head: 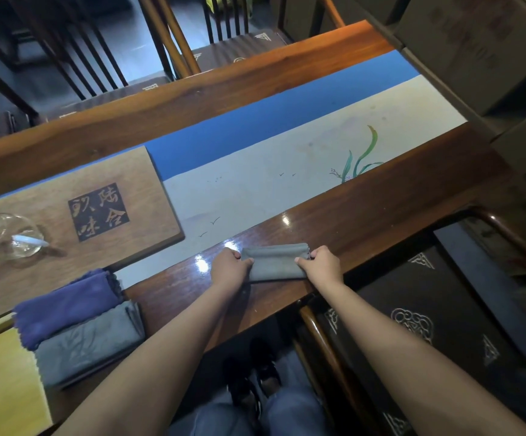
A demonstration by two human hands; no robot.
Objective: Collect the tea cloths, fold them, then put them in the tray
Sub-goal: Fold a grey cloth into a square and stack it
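A grey tea cloth [276,262], folded into a narrow rectangle, lies on the glossy wooden table edge [381,212]. My left hand [228,268] grips its left end and my right hand [323,264] grips its right end. At the lower left, a folded purple cloth [66,306] rests against a folded grey cloth [88,344]; both sit on a dark tray whose edge is barely visible beneath them.
A wooden tea board [66,209] with carved characters holds a glass pitcher [16,236] at the left. A blue and cream table runner [271,162] crosses the table. A yellow surface [0,385] lies at the lower left. Chairs stand on both sides of the table.
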